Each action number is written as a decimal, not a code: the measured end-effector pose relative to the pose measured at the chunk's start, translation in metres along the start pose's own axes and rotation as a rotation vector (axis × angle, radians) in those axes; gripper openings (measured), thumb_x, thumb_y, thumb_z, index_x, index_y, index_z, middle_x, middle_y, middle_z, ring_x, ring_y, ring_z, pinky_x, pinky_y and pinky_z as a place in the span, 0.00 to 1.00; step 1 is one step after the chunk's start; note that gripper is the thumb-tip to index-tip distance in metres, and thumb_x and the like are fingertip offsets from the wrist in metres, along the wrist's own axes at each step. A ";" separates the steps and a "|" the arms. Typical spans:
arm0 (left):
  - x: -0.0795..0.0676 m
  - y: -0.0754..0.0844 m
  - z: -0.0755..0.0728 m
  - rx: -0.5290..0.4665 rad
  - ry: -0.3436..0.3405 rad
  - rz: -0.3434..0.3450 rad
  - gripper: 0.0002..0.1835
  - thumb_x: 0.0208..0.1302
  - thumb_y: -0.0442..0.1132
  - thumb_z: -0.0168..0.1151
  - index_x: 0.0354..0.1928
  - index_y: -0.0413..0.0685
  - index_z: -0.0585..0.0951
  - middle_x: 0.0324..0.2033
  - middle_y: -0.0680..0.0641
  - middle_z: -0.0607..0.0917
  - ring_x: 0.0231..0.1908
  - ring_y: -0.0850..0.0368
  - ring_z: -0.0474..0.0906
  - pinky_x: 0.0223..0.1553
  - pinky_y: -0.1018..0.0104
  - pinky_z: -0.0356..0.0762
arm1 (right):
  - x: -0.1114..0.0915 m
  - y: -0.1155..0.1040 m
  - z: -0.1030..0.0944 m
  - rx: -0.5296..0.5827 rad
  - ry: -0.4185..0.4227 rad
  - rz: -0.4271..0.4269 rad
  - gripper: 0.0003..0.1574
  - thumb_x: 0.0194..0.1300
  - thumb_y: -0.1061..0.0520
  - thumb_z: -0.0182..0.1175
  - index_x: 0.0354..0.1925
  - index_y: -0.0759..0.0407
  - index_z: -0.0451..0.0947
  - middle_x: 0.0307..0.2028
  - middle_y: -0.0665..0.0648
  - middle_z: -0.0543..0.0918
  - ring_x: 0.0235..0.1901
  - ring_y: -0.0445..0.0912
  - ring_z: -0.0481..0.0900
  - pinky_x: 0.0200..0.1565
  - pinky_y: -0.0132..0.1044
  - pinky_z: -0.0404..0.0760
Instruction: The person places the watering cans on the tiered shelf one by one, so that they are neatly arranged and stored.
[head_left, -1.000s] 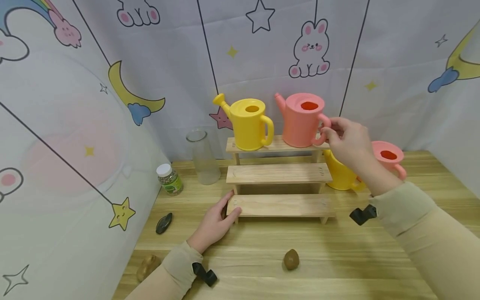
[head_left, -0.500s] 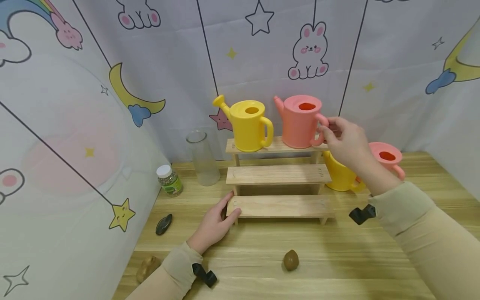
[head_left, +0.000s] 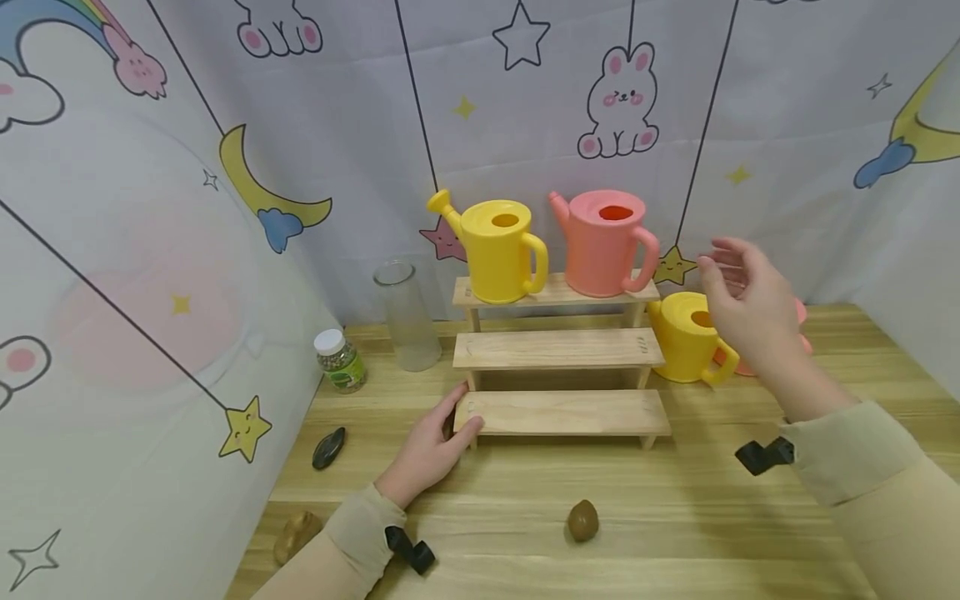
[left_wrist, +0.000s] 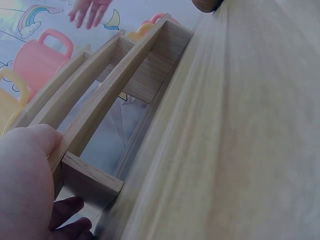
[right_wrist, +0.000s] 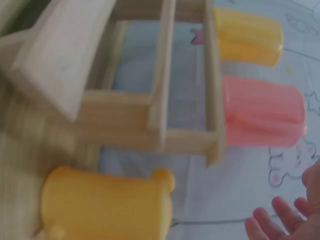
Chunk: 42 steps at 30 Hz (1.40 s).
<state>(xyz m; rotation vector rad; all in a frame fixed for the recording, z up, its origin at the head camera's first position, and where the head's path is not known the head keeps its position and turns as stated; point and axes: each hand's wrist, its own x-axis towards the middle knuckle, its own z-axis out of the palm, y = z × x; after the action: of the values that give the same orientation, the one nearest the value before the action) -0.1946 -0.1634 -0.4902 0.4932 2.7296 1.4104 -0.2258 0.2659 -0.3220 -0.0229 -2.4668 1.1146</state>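
Judge step in hand as setting watering cans out on the wooden rack point(head_left: 555, 348), and judge placing of the pink watering can point(head_left: 603, 246) as done: find it upright at the right end of the top shelf point(head_left: 557, 289), spout left, handle right, beside the yellow watering can point(head_left: 491, 258), not touching. Note right hand point(head_left: 753, 304) off to the right of that handle, fingers loosely bent, gripping nothing. Note left hand point(head_left: 431, 450) pinching the left end of the bottom shelf point(head_left: 566, 412), thumb on top, fingers round the side, probably to steady the rack. See two more on the surface point(head_left: 675, 517) to the rack's right: the lower yellow can point(head_left: 681, 350), close by, and the second pink can point(head_left: 801, 313), mostly hidden behind the right hand. Infer next move: reach for one of these, likely the lower yellow can as the nearer. Lower right hand, curl fingers round its handle, lift upright, carry past the shelf edges, perhaps to the middle shelf point(head_left: 525, 350). Brace rack with left hand during the lift; watch for a knock.
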 end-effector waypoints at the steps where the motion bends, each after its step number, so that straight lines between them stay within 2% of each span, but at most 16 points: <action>1: 0.000 0.000 0.000 -0.002 0.001 0.000 0.41 0.71 0.67 0.56 0.80 0.62 0.59 0.78 0.54 0.64 0.77 0.57 0.61 0.75 0.55 0.67 | -0.002 0.007 -0.002 0.001 0.019 0.010 0.38 0.77 0.34 0.46 0.78 0.45 0.59 0.70 0.59 0.74 0.67 0.59 0.74 0.68 0.60 0.74; 4: 0.000 -0.001 0.000 0.002 0.001 0.000 0.41 0.71 0.68 0.56 0.80 0.63 0.59 0.78 0.54 0.64 0.77 0.58 0.61 0.75 0.55 0.67 | -0.008 0.030 -0.005 -0.029 0.079 0.047 0.38 0.78 0.36 0.47 0.79 0.43 0.57 0.72 0.58 0.72 0.70 0.59 0.72 0.71 0.56 0.72; 8: 0.000 -0.001 0.000 -0.002 -0.003 0.005 0.41 0.71 0.67 0.56 0.80 0.62 0.59 0.78 0.54 0.64 0.77 0.57 0.61 0.75 0.55 0.67 | -0.016 0.060 -0.013 -0.065 0.161 0.101 0.37 0.77 0.39 0.48 0.79 0.45 0.58 0.75 0.59 0.68 0.72 0.61 0.67 0.73 0.57 0.69; 9: 0.000 -0.001 0.000 -0.005 -0.003 0.005 0.41 0.71 0.66 0.56 0.80 0.62 0.59 0.78 0.54 0.64 0.77 0.57 0.61 0.75 0.55 0.67 | -0.019 0.067 -0.015 -0.070 0.178 0.120 0.38 0.77 0.39 0.48 0.79 0.45 0.58 0.75 0.58 0.67 0.72 0.61 0.67 0.72 0.55 0.71; 13: 0.001 0.000 0.000 0.000 0.001 0.008 0.41 0.72 0.66 0.56 0.80 0.62 0.59 0.78 0.52 0.64 0.77 0.56 0.62 0.74 0.54 0.68 | -0.028 0.096 -0.022 -0.052 0.192 0.224 0.40 0.76 0.38 0.48 0.80 0.39 0.53 0.79 0.53 0.60 0.77 0.57 0.60 0.72 0.49 0.73; 15: 0.000 0.000 -0.001 0.008 0.003 0.007 0.41 0.72 0.66 0.56 0.80 0.62 0.59 0.78 0.52 0.64 0.77 0.55 0.62 0.74 0.54 0.68 | -0.031 0.109 -0.024 -0.032 0.193 0.260 0.41 0.76 0.39 0.47 0.81 0.38 0.49 0.80 0.51 0.57 0.78 0.55 0.57 0.74 0.47 0.70; 19: 0.000 0.002 -0.002 0.021 0.001 0.003 0.40 0.72 0.66 0.56 0.80 0.63 0.59 0.78 0.53 0.64 0.77 0.55 0.62 0.74 0.53 0.67 | -0.037 0.132 -0.022 -0.008 0.208 0.279 0.43 0.76 0.42 0.47 0.82 0.45 0.47 0.80 0.53 0.57 0.78 0.59 0.58 0.77 0.57 0.63; 23: -0.001 0.002 -0.002 0.040 0.001 -0.004 0.40 0.72 0.67 0.55 0.80 0.63 0.58 0.78 0.55 0.64 0.77 0.56 0.62 0.75 0.53 0.67 | -0.043 0.151 -0.015 0.018 0.228 0.296 0.44 0.75 0.44 0.49 0.82 0.50 0.48 0.79 0.55 0.60 0.77 0.60 0.61 0.77 0.56 0.63; 28: -0.001 0.002 -0.001 0.042 0.003 0.004 0.41 0.72 0.67 0.55 0.80 0.63 0.59 0.78 0.54 0.64 0.76 0.55 0.62 0.74 0.53 0.68 | -0.049 0.168 -0.006 0.059 0.249 0.350 0.43 0.76 0.43 0.49 0.82 0.42 0.47 0.78 0.54 0.63 0.76 0.54 0.65 0.76 0.45 0.67; 31: -0.001 0.002 0.000 0.024 0.004 0.008 0.41 0.72 0.67 0.56 0.80 0.63 0.58 0.78 0.53 0.64 0.77 0.55 0.61 0.74 0.53 0.68 | -0.052 0.175 -0.004 0.039 0.252 0.370 0.43 0.76 0.43 0.49 0.82 0.40 0.46 0.78 0.53 0.63 0.76 0.53 0.66 0.74 0.43 0.69; 38: -0.001 0.002 0.000 0.001 -0.003 0.010 0.41 0.72 0.65 0.56 0.80 0.61 0.58 0.78 0.53 0.63 0.77 0.57 0.60 0.75 0.54 0.67 | -0.058 0.182 -0.001 -0.051 0.210 0.406 0.44 0.77 0.43 0.47 0.83 0.48 0.45 0.74 0.63 0.69 0.69 0.61 0.73 0.70 0.42 0.75; 40: -0.001 0.002 0.000 0.007 -0.002 0.010 0.40 0.72 0.65 0.56 0.80 0.61 0.58 0.78 0.53 0.63 0.77 0.57 0.60 0.75 0.53 0.67 | -0.059 0.183 -0.001 -0.083 0.215 0.406 0.43 0.77 0.42 0.47 0.82 0.48 0.48 0.71 0.65 0.72 0.64 0.54 0.78 0.67 0.35 0.78; 42: 0.000 0.002 -0.001 0.017 -0.005 0.003 0.41 0.72 0.66 0.55 0.80 0.62 0.58 0.78 0.54 0.63 0.77 0.58 0.60 0.75 0.54 0.67 | -0.060 0.185 0.000 -0.113 0.227 0.393 0.40 0.77 0.43 0.48 0.81 0.49 0.53 0.68 0.65 0.76 0.54 0.40 0.81 0.59 0.24 0.79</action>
<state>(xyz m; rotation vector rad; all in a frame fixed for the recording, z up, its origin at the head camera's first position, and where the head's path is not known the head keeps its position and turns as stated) -0.1938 -0.1631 -0.4886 0.5015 2.7402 1.3864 -0.2011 0.3800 -0.4773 -0.6566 -2.3716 1.0510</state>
